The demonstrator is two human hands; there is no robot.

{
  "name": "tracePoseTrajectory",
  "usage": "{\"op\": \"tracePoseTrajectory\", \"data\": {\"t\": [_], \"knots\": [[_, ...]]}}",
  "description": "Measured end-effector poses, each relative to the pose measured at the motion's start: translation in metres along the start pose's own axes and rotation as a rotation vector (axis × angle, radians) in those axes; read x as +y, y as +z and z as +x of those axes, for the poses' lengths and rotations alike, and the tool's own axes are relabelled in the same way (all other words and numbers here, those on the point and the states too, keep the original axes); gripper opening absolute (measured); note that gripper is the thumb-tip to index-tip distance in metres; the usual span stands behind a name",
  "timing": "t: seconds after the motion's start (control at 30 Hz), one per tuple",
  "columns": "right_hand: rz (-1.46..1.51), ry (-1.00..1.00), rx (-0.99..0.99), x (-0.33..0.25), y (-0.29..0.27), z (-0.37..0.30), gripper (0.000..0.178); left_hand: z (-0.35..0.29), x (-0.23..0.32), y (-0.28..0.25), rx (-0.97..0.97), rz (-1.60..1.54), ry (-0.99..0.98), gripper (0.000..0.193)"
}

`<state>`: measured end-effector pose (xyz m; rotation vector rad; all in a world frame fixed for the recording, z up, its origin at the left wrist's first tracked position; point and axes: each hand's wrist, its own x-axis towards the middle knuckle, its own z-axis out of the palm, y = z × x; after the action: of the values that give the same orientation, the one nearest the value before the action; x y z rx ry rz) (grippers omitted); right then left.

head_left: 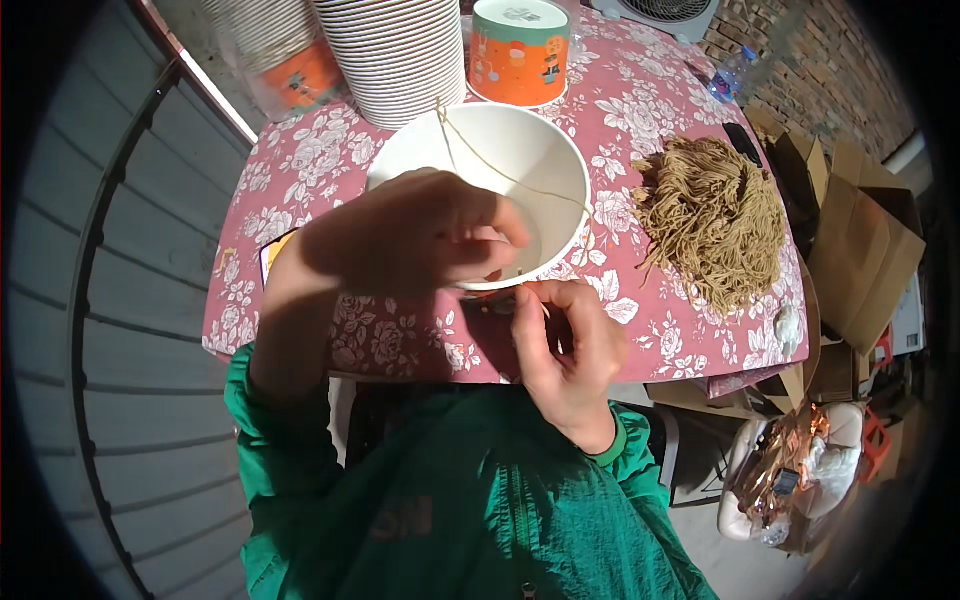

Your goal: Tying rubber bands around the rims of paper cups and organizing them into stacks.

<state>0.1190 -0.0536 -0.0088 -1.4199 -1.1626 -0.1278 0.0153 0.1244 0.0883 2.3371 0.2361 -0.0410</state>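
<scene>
A white paper tub [553,165] is on the table in front of me, its open mouth tilted my way. A thin tan cord [487,160] runs across its opening and over the right rim. My left hand [430,228] is over the near part of the mouth, its fingers curled and slightly blurred; what they hold, if anything, cannot be made out. Just below the near rim, my right hand [575,335] pinches thumb against fingers, and whatever sits between the fingertips is too small to name. A heap of tan cords [712,222] lies to the right.
Behind the tub stand a tall stack of nested white tubs [395,60], an orange and green printed tub [519,55] and bagged tubs [290,75]. A dark object [742,145], a plastic bottle [733,75] and a fan [655,12] line the right side. Cardboard boxes [865,245] stand beyond the pink floral tablecloth [400,345].
</scene>
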Motion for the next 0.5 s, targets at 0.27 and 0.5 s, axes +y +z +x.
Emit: {"op": "tracePoseTrajectory", "data": {"t": [0.27,0.5], "knots": [[0.061,0.115,0.003,-0.001,-0.002,-0.005,0.011,0.008,-0.007,-0.001,-0.045,-0.051,0.263,0.025],[0.048,0.155,0.007,-0.001,-0.001,-0.005,0.011,0.015,-0.001,-0.001,-0.072,-0.029,0.238,0.014]]}}
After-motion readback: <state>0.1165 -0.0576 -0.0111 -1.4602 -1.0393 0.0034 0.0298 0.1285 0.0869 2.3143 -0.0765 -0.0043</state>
